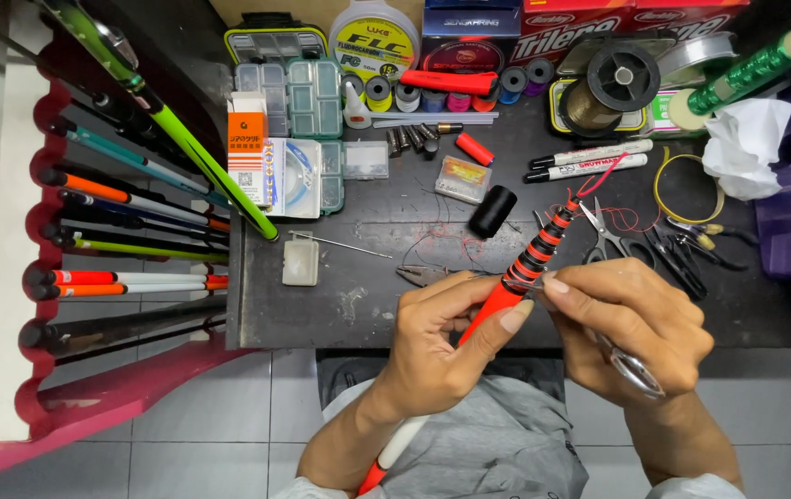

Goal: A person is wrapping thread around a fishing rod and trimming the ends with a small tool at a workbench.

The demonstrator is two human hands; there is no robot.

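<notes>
- Right now the left hand (pixel 442 342) wraps its fingers tight around an orange rod (pixel 497 305) with black bands.
- The right hand (pixel 636 328) is just beside the rod, pinching a thin silver tool (pixel 631 365) against it.
- Red thread (pixel 599 176) loops off the rod's top end.
- Scissors (pixel 603 236) lie on the black table (pixel 322 314) just right of the rod.
- A black spool (pixel 492 211) stands near the rod's left.
</notes>
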